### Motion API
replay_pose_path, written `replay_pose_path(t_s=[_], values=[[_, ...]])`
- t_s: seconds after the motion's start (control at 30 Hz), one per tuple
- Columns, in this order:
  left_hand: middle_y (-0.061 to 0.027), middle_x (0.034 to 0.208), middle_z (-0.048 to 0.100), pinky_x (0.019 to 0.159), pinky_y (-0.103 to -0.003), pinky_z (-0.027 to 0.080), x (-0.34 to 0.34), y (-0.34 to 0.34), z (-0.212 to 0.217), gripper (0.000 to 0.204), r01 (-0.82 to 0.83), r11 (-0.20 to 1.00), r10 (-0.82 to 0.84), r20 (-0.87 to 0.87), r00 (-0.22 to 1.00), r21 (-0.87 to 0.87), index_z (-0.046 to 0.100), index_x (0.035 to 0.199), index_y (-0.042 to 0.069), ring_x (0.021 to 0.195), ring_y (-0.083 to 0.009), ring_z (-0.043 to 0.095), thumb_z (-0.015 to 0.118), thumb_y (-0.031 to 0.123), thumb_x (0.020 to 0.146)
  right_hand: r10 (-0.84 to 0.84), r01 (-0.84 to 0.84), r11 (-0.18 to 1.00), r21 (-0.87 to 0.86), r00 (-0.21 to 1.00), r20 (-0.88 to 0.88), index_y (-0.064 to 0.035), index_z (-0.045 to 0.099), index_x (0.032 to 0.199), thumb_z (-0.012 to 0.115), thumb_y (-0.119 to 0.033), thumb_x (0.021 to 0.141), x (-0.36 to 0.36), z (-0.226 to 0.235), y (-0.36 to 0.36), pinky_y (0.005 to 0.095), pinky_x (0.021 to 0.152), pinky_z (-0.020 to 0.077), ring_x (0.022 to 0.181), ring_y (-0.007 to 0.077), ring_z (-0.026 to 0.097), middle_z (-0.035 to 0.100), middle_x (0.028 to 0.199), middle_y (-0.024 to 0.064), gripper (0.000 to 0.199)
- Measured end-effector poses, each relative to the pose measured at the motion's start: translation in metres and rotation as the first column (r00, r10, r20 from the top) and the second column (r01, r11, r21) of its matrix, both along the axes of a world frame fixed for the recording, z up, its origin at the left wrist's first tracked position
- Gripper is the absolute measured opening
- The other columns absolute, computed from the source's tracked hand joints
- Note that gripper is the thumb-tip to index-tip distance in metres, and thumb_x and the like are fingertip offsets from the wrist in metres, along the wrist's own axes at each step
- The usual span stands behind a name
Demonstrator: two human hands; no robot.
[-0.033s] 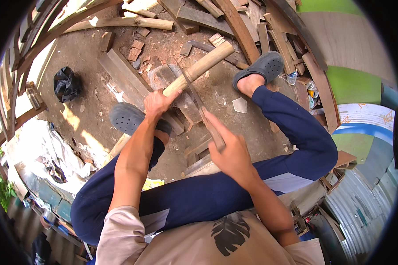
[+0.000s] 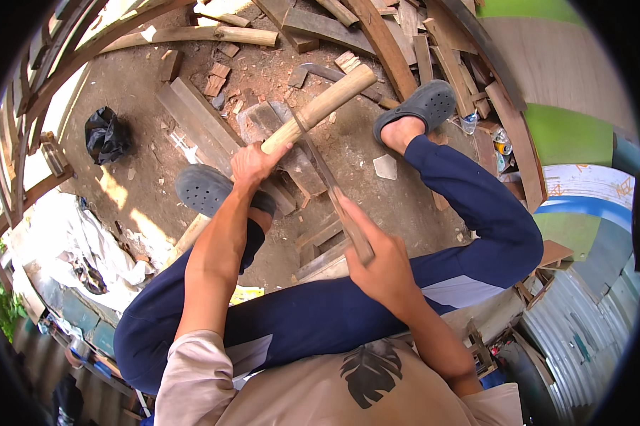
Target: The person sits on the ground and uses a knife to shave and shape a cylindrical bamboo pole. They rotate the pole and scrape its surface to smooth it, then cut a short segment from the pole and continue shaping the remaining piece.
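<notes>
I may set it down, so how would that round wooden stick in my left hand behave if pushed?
The wooden stick looks thick and straight, so probably stiff. Its rounded sides suggest it could roll. Being long, it may swivel if nudged near one end.

A black leaf [image 2: 371, 376] marks the beige shirt [image 2: 284, 397], pale-grey panels [image 2: 451, 292] the navy trousers [image 2: 320, 319]; the pole [image 2: 334, 101] shows yellow-tan, the clogs [image 2: 432, 105] charcoal, a bag [image 2: 108, 135] black at ten o'clock, a board [image 2: 572, 136] lime-green at two.
</notes>
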State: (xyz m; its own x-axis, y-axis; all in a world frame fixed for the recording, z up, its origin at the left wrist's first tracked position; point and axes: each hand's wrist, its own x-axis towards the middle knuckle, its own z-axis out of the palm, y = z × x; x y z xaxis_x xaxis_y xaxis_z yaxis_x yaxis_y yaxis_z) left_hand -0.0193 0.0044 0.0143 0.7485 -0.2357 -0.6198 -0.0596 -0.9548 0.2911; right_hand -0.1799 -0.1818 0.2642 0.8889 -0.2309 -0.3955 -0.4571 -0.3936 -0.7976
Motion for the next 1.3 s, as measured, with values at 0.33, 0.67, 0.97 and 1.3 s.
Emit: replay_pose_path(t_s=[0.33,0.67,0.97,1.3], values=[[-0.0318,0.086,0.072,0.080,-0.050,0.057,0.013,-0.004,-0.015,0.103,-0.002,0.998,0.004,0.019,1.000,-0.061,0.077,0.096,-0.007,0.088,-0.0436,0.074,0.055,0.091,0.075,0.052,-0.056,0.998,-0.003,0.941,-0.334,-0.0190,0.052,0.150,0.063,-0.005,0.084,0.080,-0.072,0.001,0.0466,0.087,0.0564,0.097,0.0432,0.070,0.069,0.110,0.0282,0.068],[-0.0313,0.086,0.073,0.079,-0.050,0.057,0.020,-0.008,-0.011,0.101,-0.003,0.999,0.003,-0.017,1.000,-0.033,0.077,0.099,-0.006,0.087,-0.0424,0.074,0.056,0.090,0.075,-0.026,0.024,0.998,-0.056,0.999,-0.038,-0.0236,0.052,0.149,0.068,-0.008,0.083,0.051,-0.081,0.001,0.0530,0.082,0.0565,0.088,0.0493,0.069,0.071,0.095,0.0277,0.069],[-0.0295,0.082,0.073,0.077,-0.049,0.058,0.011,-0.001,-0.015,0.102,0.001,1.000,-0.001,0.001,1.000,0.002,0.076,0.098,-0.006,0.084,-0.0419,0.075,0.056,0.092,0.074,0.044,-0.050,0.997,-0.051,0.993,-0.105,-0.0233,0.049,0.152,0.069,-0.007,0.082,0.015,-0.015,0.010,0.0539,0.077,0.0560,0.085,0.0486,0.068,0.070,0.086,0.0282,0.075],[-0.0285,0.086,0.074,0.082,-0.049,0.056,0.012,-0.004,-0.010,0.099,0.002,1.000,-0.001,0.010,1.000,-0.025,0.078,0.101,-0.002,0.089,-0.0410,0.074,0.055,0.090,0.075,0.025,-0.038,0.998,-0.056,0.976,-0.215,-0.0231,0.051,0.150,0.066,-0.008,0.084,0.095,-0.103,0.005,0.0531,0.077,0.0555,0.084,0.0483,0.069,0.070,0.090,0.0288,0.069]])
